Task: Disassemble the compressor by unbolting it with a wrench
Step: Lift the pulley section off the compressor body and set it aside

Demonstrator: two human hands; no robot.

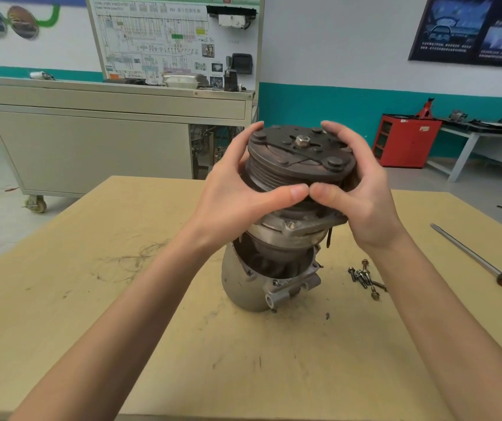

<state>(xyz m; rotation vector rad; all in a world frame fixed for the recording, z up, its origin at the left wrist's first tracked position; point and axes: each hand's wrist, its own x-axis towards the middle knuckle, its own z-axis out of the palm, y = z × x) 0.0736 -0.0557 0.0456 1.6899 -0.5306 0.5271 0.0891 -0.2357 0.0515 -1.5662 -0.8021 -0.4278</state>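
Here the compressor [277,238] stands on end at the middle of a pale wooden table [122,299], whose matte top is scuffed with dark scratches and smudges. Its top is a round, dark clutch pulley [298,159] with a grooved rim. The pulley's flat face carries raised rivet heads and a dull hex nut [300,140] at the centre.

The left hand [237,202] grips the pulley's left side and the right hand [362,196] its right. The fingers of both curl over the far rim, and the two thumbs lie along the near rim with their tips touching.

Below the pulley a cast grey flange with rounded ears sits tilted above the lower housing [243,287], a smooth, dull metal shell. A dark gap opens between the flange and the shell's rim. A lug with a round bore juts from the shell on its near right.

Just right of the housing, a small heap of long, greasy bolts [365,276] with washers lies on the table. Farther right, a screwdriver [487,268] lies slantwise, its slim steel shaft pointing far-left and its red and black handle near the right edge.

Beyond the table, a beige metal cart [91,141] on castors holds an upright wiring-diagram board [176,41]. A red cabinet [404,141] stands against the teal-banded wall at far right.
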